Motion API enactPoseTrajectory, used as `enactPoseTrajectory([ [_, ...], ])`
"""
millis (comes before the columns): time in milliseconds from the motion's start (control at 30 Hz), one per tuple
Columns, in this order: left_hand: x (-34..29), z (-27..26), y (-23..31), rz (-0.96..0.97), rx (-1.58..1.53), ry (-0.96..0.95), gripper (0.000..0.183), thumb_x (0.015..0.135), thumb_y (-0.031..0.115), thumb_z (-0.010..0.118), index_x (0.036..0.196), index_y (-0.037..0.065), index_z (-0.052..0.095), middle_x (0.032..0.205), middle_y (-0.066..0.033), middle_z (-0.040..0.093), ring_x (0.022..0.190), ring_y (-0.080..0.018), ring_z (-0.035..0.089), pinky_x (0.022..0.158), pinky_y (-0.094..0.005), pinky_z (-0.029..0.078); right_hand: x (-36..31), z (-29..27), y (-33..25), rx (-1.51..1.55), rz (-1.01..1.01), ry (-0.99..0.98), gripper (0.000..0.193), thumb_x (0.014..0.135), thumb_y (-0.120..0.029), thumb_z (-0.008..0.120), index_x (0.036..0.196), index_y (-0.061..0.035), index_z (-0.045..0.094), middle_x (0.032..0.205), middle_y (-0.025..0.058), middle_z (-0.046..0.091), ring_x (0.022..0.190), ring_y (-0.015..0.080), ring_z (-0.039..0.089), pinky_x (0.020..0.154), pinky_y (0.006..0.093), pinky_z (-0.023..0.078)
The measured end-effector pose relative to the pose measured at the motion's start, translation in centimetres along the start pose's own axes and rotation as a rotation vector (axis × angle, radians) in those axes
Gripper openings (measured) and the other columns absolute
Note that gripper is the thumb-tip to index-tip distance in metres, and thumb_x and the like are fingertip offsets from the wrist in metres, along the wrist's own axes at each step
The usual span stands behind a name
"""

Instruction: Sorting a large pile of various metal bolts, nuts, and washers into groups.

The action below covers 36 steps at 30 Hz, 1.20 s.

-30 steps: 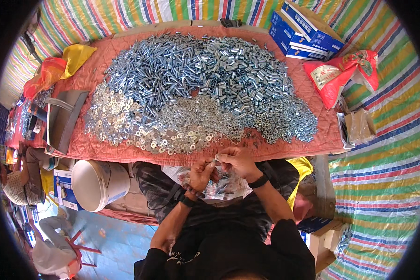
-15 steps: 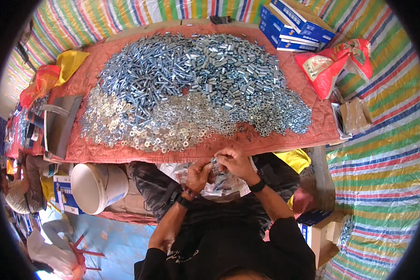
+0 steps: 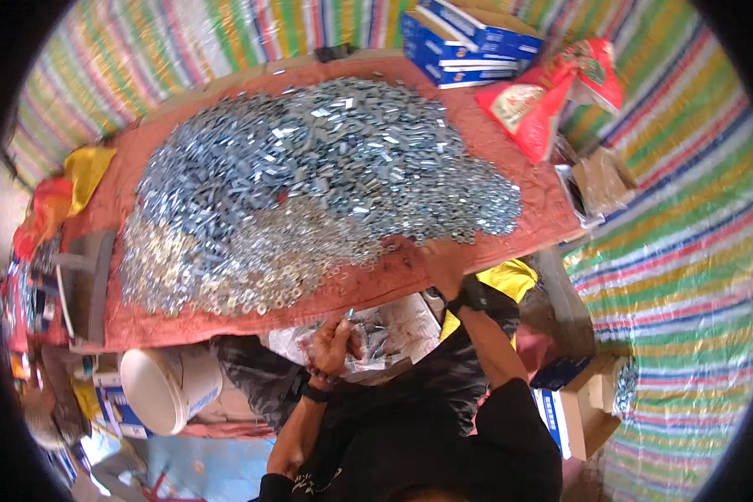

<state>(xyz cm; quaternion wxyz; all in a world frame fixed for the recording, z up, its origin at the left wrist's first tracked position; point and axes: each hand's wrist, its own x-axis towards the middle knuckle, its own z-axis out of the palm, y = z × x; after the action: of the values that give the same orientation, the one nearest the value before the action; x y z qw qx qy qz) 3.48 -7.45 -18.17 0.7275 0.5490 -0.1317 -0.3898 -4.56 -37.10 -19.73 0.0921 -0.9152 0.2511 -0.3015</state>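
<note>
My left hand is above my lap, fingers closed on a small shiny metal part whose kind is too small to make out. My right hand reaches over the front edge of the table, close to the metal nuts; its fingers are smeared by motion. Below the left hand, a pale tray or sheet with metal pieces in clear plastic lies on my lap. Flat washers are spread at the pile's front left. Behind them are heaped metal rods and short sleeves.
A red quilted cloth covers the table. Blue boxes and a red bag are at the far right. A white bucket stands left of my legs. An open carton is at my right.
My right hand has parted from the left and moved forward and right to the table edge. The left hand has shifted slightly down and left. The whole view has turned and tilted.
</note>
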Motion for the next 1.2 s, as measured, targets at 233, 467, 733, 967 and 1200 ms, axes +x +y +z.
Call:
enactPoseTrajectory([
  [233,0.8,0.3,-0.3,-0.018,0.112,-0.009,0.024,0.094,0.023,0.052,0.097,0.000,0.059,0.059,-0.0049,0.057,0.043,-0.0134,0.054,0.040,-0.0256,0.045,1.8,3.3,-1.8,-0.013,-0.127,-0.003,0.017,0.077,-0.013,0.064,0.089,-0.0002,0.064,0.069,0.0128,0.060,0.067,0.0279,0.059,0.065,0.0370,0.046],
  [467,1.6,1.5,0.7,-0.017,0.227,0.022,0.027,0.095,0.026,0.050,0.086,0.002,0.060,0.059,-0.0034,0.056,0.049,-0.0108,0.053,0.045,-0.0257,0.044,1.5,2.4,-1.4,0.107,-0.441,0.123,0.018,0.079,-0.013,0.063,0.092,0.0005,0.063,0.067,0.0121,0.060,0.065,0.0264,0.059,0.063,0.0358,0.046],
  [733,1.7,4.1,1.9,-0.032,0.112,-0.049,0.024,0.097,0.023,0.049,0.095,0.001,0.060,0.059,-0.0029,0.056,0.047,-0.0107,0.053,0.043,-0.0253,0.045,-0.2,-5.9,-10.6,0.909,0.223,-0.326,0.010,0.088,-0.010,0.058,0.088,0.0001,0.059,0.070,0.0112,0.061,0.063,0.0229,0.061,0.058,0.0341,0.046],
  [967,0.4,3.5,2.1,-0.050,-0.002,-0.090,0.024,0.097,0.026,0.049,0.094,0.004,0.058,0.062,-0.0038,0.058,0.046,-0.0117,0.054,0.043,-0.0243,0.046,-1.5,-5.9,-11.6,0.864,-0.198,-0.299,0.010,0.085,-0.006,0.060,0.094,-0.0014,0.058,0.079,0.0104,0.061,0.071,0.0233,0.062,0.062,0.0323,0.048],
  [1200,-0.1,2.7,4.1,-0.174,0.005,-0.207,0.026,0.097,0.029,0.050,0.090,0.005,0.057,0.062,-0.0036,0.056,0.046,-0.0129,0.054,0.043,-0.0244,0.045,-1.1,-7.3,-12.6,0.832,-0.296,-0.341,0.017,0.083,-0.008,0.061,0.098,-0.0004,0.062,0.085,0.0124,0.061,0.079,0.0286,0.061,0.069,0.0341,0.048],
])
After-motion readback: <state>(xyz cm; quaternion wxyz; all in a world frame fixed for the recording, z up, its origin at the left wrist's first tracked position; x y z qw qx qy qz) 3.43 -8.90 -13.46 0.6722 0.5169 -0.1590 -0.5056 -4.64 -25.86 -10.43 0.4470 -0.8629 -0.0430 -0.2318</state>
